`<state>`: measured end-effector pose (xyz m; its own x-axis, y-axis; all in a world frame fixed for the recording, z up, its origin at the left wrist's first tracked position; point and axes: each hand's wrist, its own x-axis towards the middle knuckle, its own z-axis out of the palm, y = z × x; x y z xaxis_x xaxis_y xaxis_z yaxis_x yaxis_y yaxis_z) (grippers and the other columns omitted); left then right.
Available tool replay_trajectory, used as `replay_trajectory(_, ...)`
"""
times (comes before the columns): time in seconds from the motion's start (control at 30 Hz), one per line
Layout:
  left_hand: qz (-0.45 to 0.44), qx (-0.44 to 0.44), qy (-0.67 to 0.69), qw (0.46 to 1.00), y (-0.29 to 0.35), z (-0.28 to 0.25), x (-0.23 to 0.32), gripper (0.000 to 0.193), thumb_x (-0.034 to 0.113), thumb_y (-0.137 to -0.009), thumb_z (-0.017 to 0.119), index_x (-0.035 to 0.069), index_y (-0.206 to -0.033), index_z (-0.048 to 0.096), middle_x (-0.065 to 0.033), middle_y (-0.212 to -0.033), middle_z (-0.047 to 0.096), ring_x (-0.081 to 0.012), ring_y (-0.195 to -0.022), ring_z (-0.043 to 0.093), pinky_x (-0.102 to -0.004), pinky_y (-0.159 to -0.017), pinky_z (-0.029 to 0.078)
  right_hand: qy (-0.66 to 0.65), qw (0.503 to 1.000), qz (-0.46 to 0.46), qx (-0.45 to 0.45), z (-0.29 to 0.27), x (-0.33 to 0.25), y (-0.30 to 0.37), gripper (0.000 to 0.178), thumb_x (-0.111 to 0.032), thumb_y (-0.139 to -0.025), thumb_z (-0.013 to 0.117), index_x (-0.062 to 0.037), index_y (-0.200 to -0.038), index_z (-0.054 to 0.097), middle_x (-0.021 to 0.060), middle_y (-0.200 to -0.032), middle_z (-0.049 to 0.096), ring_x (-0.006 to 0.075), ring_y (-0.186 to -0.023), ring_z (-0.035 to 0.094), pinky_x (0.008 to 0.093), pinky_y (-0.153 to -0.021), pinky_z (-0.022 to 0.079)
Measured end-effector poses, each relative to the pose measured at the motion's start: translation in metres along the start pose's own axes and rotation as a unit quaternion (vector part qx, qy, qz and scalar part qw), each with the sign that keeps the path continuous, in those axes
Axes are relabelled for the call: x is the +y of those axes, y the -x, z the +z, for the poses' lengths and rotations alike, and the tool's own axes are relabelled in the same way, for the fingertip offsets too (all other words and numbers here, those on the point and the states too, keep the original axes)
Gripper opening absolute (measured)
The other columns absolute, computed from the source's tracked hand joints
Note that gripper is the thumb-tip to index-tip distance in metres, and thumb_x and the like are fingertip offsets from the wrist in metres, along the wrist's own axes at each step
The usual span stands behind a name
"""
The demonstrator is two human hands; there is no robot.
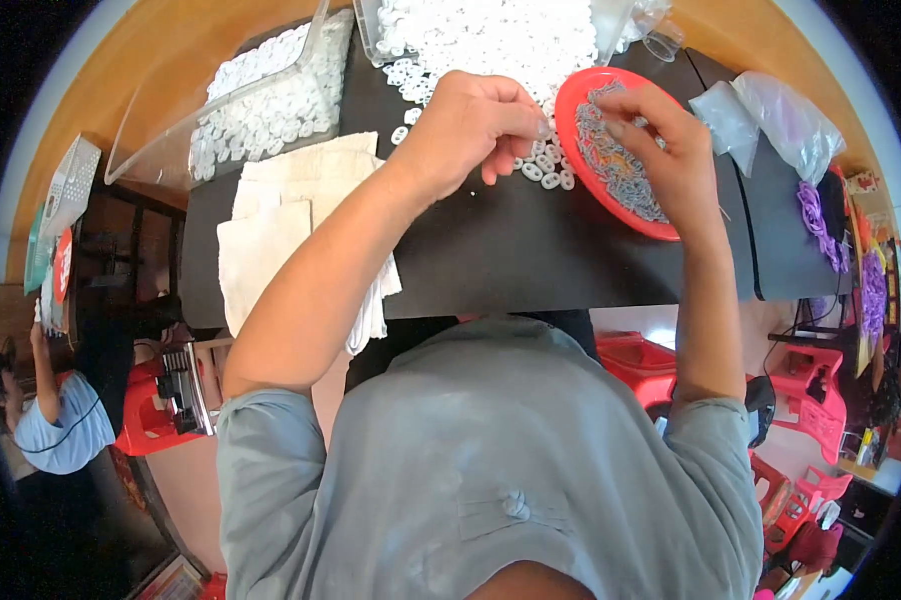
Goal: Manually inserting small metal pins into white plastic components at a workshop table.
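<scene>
My left hand (481,122) is above the dark table, fingers curled and thumb pressed to the forefinger. Whatever that pinch holds is too small or hidden to name. Just beyond and beside it lie small white oval pieces with holes (549,165), spilling from a large white heap (491,35). My right hand (671,145) reaches over the red bowl (639,228), its fingers bent inward above thin grey cord-like pieces (621,180) mixed with some orange ones. What its fingertips grip, if anything, cannot be made out.
Folded cream cloths (266,245) lie under and beside my left forearm. Behind them is a clear bin (156,150) of white pieces. Plastic bags (791,110) and purple cord (819,225) are at the right. Another person (66,420) is at far left; red stools (811,400) stand at right.
</scene>
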<state>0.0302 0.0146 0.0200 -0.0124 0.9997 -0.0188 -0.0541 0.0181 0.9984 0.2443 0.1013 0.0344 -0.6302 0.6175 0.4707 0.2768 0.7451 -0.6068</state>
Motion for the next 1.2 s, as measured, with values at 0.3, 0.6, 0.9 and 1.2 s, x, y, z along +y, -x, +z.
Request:
replay_trajectory(0.3, 0.059, 0.024, 0.077, 0.995, 0.002, -0.024, 0.014, 0.015, 0.008, -0.080, 0.064, -0.004, -0.072, 0.063, -0.0093, -0.060, 0.058, -0.0130, -0.044, 0.053, -0.0250, -0.038, 0.038, -0.092, 0.994, -0.038, -0.041, 0.038, -0.036, -0.038, 0.012, -0.004, -0.086, 0.064, 0.0017, -0.096, 0.068, 0.0019, -0.082, 0.066, 0.0063, -0.079, 0.057, 0.0214, -0.072, 0.045)
replay_trajectory(0.6, 0.071, 0.006, 0.138, 0.988, 0.002, -0.040, 0.018, 0.015, 0.007, -0.081, 0.063, -0.005, -0.073, 0.063, -0.0103, -0.060, 0.057, -0.0145, -0.043, 0.052, -0.0255, -0.037, 0.037, -0.155, 0.986, -0.044, -0.036, 0.046, -0.045, -0.050, 0.013, -0.003, -0.086, 0.064, 0.0019, -0.096, 0.069, 0.0006, -0.081, 0.066, 0.0061, -0.075, 0.056, 0.0207, -0.068, 0.045)
replay_trajectory(0.9, 0.095, 0.093, -0.318, 0.939, -0.010, -0.056, 0.005, 0.011, 0.013, -0.076, 0.068, 0.002, -0.077, 0.069, -0.0075, -0.062, 0.060, -0.0174, -0.056, 0.058, -0.0311, -0.052, 0.045, -0.191, 0.980, 0.051, 0.029, 0.047, -0.031, -0.049, 0.012, -0.008, -0.085, 0.066, -0.0013, -0.094, 0.069, -0.0019, -0.075, 0.063, 0.0035, -0.068, 0.052, 0.0192, -0.060, 0.038)
replay_trajectory(1.2, 0.127, 0.051, -0.610, 0.781, -0.012, -0.059, -0.015, 0.009, 0.011, -0.072, 0.066, 0.005, -0.079, 0.067, -0.0111, -0.079, 0.060, -0.0298, -0.080, 0.061, -0.0398, -0.072, 0.047, -0.246, 0.967, 0.069, 0.010, 0.053, -0.031, -0.041, 0.009, -0.006, -0.086, 0.066, -0.0014, -0.093, 0.069, -0.0037, -0.073, 0.060, 0.0023, -0.067, 0.050, 0.0190, -0.059, 0.036)
